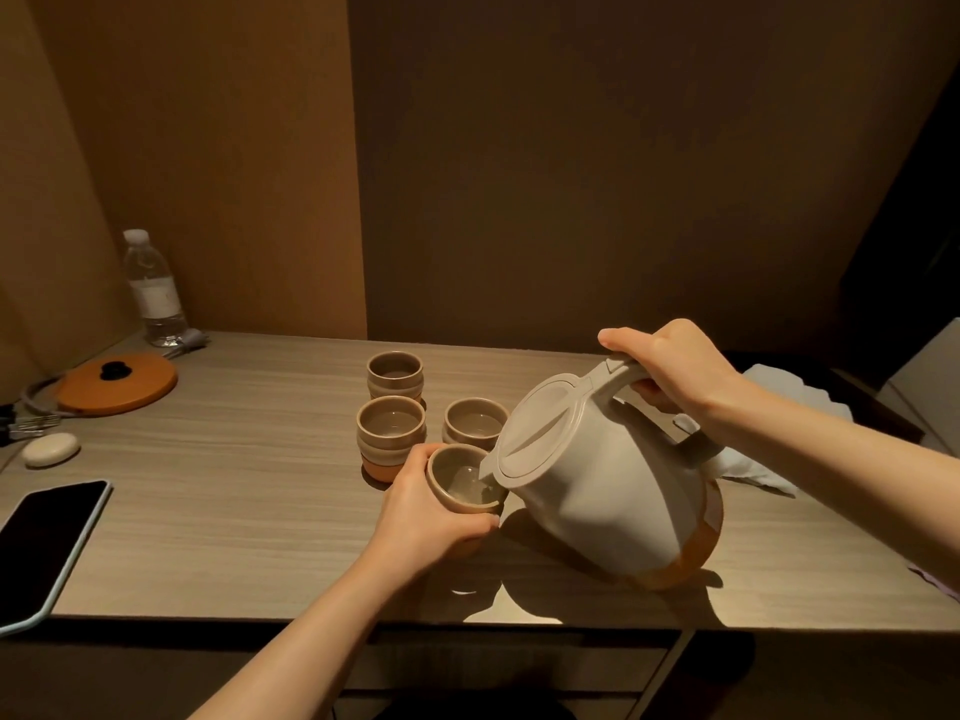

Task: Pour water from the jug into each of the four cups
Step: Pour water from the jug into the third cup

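A beige jug [602, 491] with an orange base is tilted to the left above the table, its spout over a cup [457, 480]. My right hand [670, 371] grips the jug's handle from above. My left hand [431, 511] wraps around that cup, which is lifted slightly and has water in it. Three more beige cups stand behind: one at the back [395, 374], one in front of it [390, 428] with water inside, and one to the right [474, 420], partly hidden by the jug's lid.
A wooden table [234, 511] carries a phone [41, 543] at the left edge, a small white case [51, 449], an orange round base [117, 381] with cable, and a water bottle [153, 288]. White tissue [779, 402] lies behind the jug. Walls close the back.
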A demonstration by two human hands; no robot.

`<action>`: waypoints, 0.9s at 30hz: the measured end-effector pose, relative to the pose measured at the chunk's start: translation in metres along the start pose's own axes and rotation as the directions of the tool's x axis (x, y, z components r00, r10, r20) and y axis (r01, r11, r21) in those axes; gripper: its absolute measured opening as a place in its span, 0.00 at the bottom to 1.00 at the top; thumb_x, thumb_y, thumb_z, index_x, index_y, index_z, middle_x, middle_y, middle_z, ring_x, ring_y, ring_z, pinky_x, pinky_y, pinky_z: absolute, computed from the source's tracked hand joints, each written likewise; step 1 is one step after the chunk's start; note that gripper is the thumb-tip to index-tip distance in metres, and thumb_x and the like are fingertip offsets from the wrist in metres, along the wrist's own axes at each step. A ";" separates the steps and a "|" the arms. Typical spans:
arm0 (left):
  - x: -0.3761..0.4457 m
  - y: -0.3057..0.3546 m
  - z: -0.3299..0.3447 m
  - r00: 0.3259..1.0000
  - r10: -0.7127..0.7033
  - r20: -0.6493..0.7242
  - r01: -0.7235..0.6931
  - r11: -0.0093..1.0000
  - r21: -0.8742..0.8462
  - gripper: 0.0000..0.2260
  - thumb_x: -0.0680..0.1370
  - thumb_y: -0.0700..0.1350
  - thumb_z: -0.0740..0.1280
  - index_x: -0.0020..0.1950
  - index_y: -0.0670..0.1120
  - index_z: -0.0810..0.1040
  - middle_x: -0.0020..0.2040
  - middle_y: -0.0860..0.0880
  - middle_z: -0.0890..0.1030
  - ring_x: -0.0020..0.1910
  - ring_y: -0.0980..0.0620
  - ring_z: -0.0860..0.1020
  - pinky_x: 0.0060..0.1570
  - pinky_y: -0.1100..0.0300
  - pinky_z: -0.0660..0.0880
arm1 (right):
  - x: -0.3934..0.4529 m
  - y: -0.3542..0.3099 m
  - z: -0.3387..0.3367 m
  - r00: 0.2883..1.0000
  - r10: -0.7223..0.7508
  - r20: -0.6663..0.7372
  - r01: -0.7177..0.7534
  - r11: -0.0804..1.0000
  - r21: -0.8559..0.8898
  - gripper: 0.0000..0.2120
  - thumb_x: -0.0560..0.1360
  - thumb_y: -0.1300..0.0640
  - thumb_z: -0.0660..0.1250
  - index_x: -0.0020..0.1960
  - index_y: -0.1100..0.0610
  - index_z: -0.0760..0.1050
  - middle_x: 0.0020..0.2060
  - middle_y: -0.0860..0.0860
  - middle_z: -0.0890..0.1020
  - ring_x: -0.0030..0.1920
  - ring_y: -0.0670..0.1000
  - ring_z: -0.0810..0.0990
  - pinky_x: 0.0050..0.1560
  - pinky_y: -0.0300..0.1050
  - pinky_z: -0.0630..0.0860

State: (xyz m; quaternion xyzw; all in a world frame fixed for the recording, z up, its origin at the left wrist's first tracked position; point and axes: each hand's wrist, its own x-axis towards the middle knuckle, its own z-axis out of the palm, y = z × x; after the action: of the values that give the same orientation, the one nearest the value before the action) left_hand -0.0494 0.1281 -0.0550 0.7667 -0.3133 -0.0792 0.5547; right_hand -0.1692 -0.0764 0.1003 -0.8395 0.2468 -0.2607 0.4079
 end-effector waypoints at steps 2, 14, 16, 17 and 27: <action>0.001 0.002 -0.001 1.000 -0.002 -0.004 0.002 1.000 -0.017 0.37 0.54 0.49 0.82 0.59 0.55 0.69 0.52 0.60 0.77 0.53 0.61 0.75 0.46 0.70 0.71 | -0.002 0.003 -0.003 0.999 0.034 -0.003 -0.034 0.997 0.063 0.31 0.77 0.48 0.67 0.15 0.52 0.72 0.14 0.43 0.69 0.16 0.41 0.68 0.21 0.32 0.64; 0.013 0.020 -0.007 0.998 -0.015 -0.057 0.011 0.998 -0.060 0.39 0.49 0.57 0.79 0.57 0.57 0.70 0.51 0.59 0.78 0.51 0.61 0.76 0.46 0.66 0.72 | -0.011 0.025 -0.018 0.986 0.159 -0.042 -0.137 0.939 0.315 0.26 0.75 0.44 0.66 0.20 0.52 0.73 0.19 0.48 0.71 0.22 0.45 0.67 0.26 0.39 0.64; 0.018 0.023 -0.009 0.998 -0.014 -0.066 0.011 0.999 -0.052 0.41 0.49 0.58 0.79 0.59 0.55 0.71 0.51 0.59 0.77 0.51 0.61 0.76 0.46 0.66 0.72 | -0.013 0.027 -0.020 0.981 0.186 -0.054 -0.154 0.917 0.369 0.25 0.75 0.44 0.66 0.21 0.52 0.73 0.19 0.49 0.71 0.23 0.46 0.66 0.29 0.42 0.63; 0.020 0.025 -0.009 0.998 -0.012 -0.069 0.009 0.999 -0.045 0.40 0.49 0.58 0.79 0.59 0.55 0.71 0.51 0.60 0.77 0.51 0.61 0.75 0.44 0.67 0.72 | -0.013 0.027 -0.021 0.978 0.200 -0.052 -0.163 0.901 0.403 0.25 0.75 0.44 0.65 0.21 0.52 0.72 0.19 0.49 0.70 0.22 0.46 0.65 0.29 0.42 0.62; 0.062 0.049 -0.015 0.996 -0.044 -0.073 0.041 0.998 -0.051 0.37 0.56 0.52 0.82 0.61 0.53 0.70 0.53 0.57 0.76 0.52 0.57 0.75 0.42 0.65 0.74 | -0.009 0.041 -0.032 0.946 0.298 -0.130 -0.158 0.771 0.617 0.22 0.74 0.43 0.66 0.26 0.55 0.71 0.18 0.47 0.68 0.19 0.44 0.64 0.27 0.40 0.61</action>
State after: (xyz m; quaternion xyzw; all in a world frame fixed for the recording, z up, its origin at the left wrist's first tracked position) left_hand -0.0121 0.0953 0.0084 0.7617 -0.2740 -0.0703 0.5829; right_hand -0.2045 -0.1106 0.0815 -0.5969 0.2960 -0.3647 0.6505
